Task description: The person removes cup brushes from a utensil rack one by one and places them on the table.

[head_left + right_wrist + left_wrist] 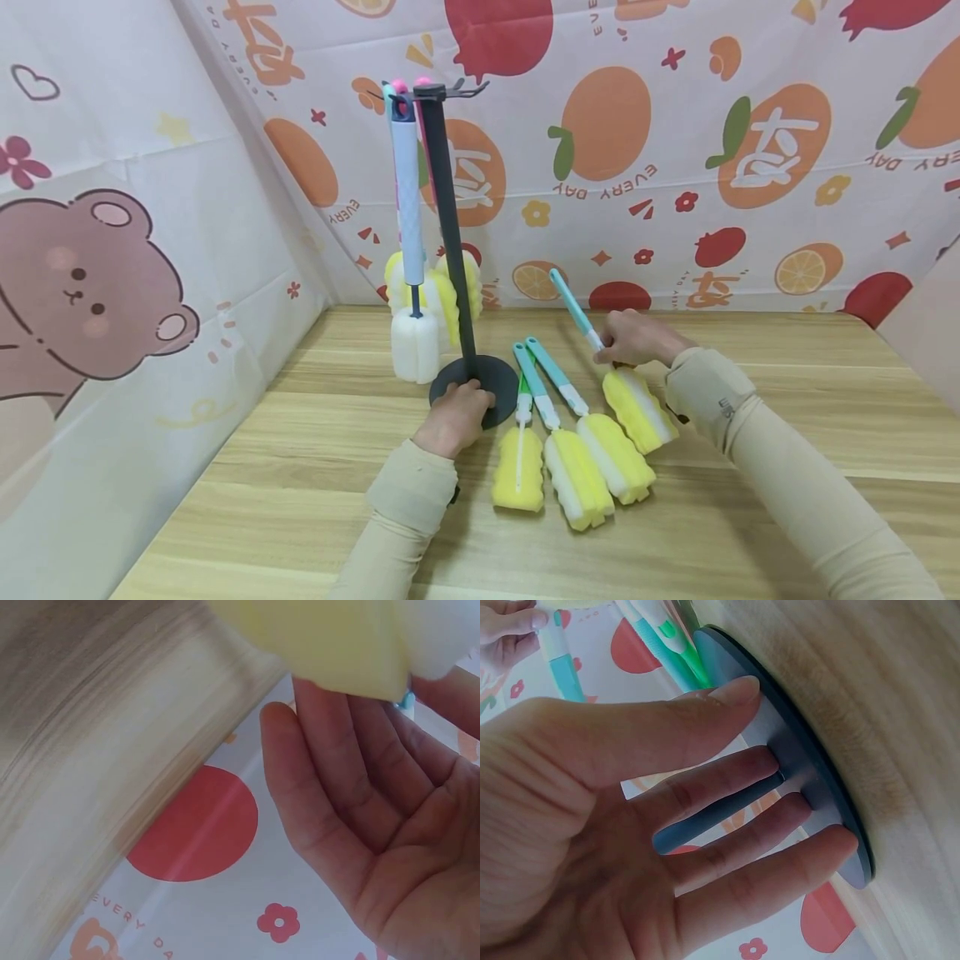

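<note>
Sponge bottle brush [640, 408] with a teal handle is in the grasp of the right hand [637, 340], whose thumb and fingers pinch it at the white collar, just beside its yellow-and-white head. Taking twelve o'clock as toward the fruit-print cloth [675, 250] behind, the handle points to eleven o'clock and the head to five. Whether that head touches the wood-grain tabletop [300, 492] is hard to judge. The head is at about three o'clock from the round base [501, 379] of a black brush stand [452, 225].

The left hand [459, 417] grasps nothing: its fingers are spread and nearly straight, their tips resting on the base at its six o'clock side, and the stand's pole shows between two of them in the left wrist view.

Three more brushes lie fanned on the tabletop. The green-handled brush [517, 467] is at five o'clock from the base; a middle teal brush [577, 479] and an outer teal brush [617, 458] are both near four o'clock, heads toward the wearer. From the stand's nine o'clock side hangs a light-blue-handled brush [410, 200] with a white sponge, in front of other hanging brushes [442, 292] with yellow-and-white heads.
</note>
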Demonstrator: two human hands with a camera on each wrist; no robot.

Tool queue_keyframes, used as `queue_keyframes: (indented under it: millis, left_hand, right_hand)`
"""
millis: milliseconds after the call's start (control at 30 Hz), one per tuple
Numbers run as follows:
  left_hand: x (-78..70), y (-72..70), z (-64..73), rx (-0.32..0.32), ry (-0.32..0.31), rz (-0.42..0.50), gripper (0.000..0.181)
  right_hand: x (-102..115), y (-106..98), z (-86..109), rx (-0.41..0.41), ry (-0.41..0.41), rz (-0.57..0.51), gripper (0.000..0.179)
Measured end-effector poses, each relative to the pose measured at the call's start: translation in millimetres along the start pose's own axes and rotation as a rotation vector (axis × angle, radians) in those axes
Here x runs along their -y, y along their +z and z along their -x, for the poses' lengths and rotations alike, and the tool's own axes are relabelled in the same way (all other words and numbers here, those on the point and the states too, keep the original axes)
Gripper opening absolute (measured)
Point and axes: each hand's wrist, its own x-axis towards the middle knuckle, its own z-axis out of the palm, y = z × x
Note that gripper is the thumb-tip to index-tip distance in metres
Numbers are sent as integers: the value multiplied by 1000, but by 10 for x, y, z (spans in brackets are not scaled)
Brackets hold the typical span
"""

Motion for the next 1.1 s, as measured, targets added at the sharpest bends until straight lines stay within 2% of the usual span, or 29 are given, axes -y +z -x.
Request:
queue_keyframes:
  millis: [333, 600, 900, 1100]
  left_hand:
    - [-3, -4, 6, -9, 8, -3, 30]
    - [-2, 1, -1, -6, 5, -8, 29]
    - [-3, 3, -5, 1, 0, -11, 29]
    - [-4, -3, -1, 2, 2, -8, 29]
  right_hand:
    - [-32, 44, 17, 19, -14, 3, 19]
    - [-32, 86, 22, 40, 17, 1, 17]
    - [-41, 118, 12, 48, -19, -4, 21]
    - [-61, 157, -16, 89, -5, 6, 20]
